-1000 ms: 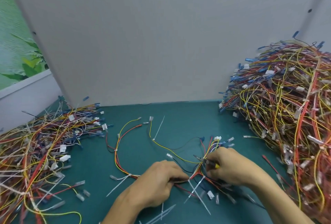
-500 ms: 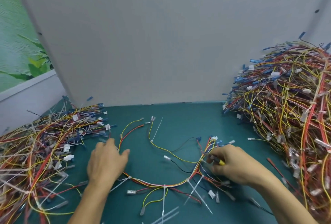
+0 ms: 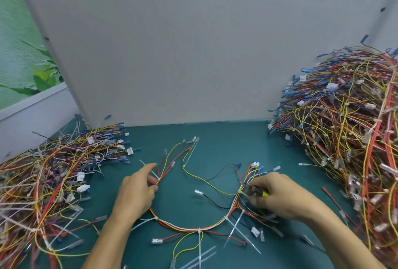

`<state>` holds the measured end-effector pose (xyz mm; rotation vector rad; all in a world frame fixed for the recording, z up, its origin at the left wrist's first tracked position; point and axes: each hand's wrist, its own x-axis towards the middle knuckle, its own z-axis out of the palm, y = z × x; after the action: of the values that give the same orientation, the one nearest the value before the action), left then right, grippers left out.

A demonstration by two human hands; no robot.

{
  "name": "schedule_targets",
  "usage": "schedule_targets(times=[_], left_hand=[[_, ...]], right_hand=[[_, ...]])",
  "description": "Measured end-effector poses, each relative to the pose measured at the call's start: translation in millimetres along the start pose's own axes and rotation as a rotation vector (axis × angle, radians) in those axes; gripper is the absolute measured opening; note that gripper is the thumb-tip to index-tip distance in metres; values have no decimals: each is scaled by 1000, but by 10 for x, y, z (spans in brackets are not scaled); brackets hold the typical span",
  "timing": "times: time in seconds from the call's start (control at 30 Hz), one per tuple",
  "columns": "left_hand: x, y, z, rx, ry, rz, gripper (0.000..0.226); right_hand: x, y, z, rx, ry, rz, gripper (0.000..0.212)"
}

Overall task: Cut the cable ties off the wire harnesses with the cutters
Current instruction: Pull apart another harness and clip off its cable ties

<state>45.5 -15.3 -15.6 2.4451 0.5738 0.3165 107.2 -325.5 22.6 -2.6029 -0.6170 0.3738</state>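
Right hand (image 3: 277,195) holds cutters (image 3: 256,190) at harness (image 3: 193,228)

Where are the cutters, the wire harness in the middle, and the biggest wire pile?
cutters (image 3: 251,188): head view, grey metal ahead of the yellow handle.
wire harness (image 3: 183,226): head view, bottom of its U-shaped bundle.
biggest wire pile (image 3: 349,139): head view, tangled middle of the right-side heap.

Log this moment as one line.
left hand on harness by tie | right hand holds cutters at harness | tie uncut
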Motion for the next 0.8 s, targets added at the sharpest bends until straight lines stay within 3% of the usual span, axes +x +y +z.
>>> schedule_targets(times=[0.07, 0.13, 0.2, 0.3, 0.37, 0.53, 0.6, 0.7, 0.8], left_hand=[[-24, 34, -25, 15, -17, 5, 69], [-63, 114, -85, 205, 48, 26, 74], [-101, 223, -138, 332, 198, 89, 64], [-229, 455, -126, 129, 327, 341, 35], [-339, 628, -33, 19, 235, 493, 22], [-527, 925, 415, -26, -76, 739, 21], [-545, 983, 594, -21, -126, 759, 26], [-552, 1042, 773, -23, -176, 750, 30], [-523, 1080, 864, -7, -173, 715, 28]], right_hand=[[-7, 38, -77, 65, 22, 13, 12], [-6, 94, -165, 171, 65, 25, 9], [1, 141, -243, 315, 143, 33, 8], [33, 195, -274, 650, 250, 104, 17], [57, 212, -256, 760, 286, 158, 22], [109, 199, -185, 637, 348, 185, 38], [131, 179, -116, 623, 376, 196, 43], [155, 154, -11, 652, 386, 182, 34], [142, 158, 5, 605, 280, 168, 33]])
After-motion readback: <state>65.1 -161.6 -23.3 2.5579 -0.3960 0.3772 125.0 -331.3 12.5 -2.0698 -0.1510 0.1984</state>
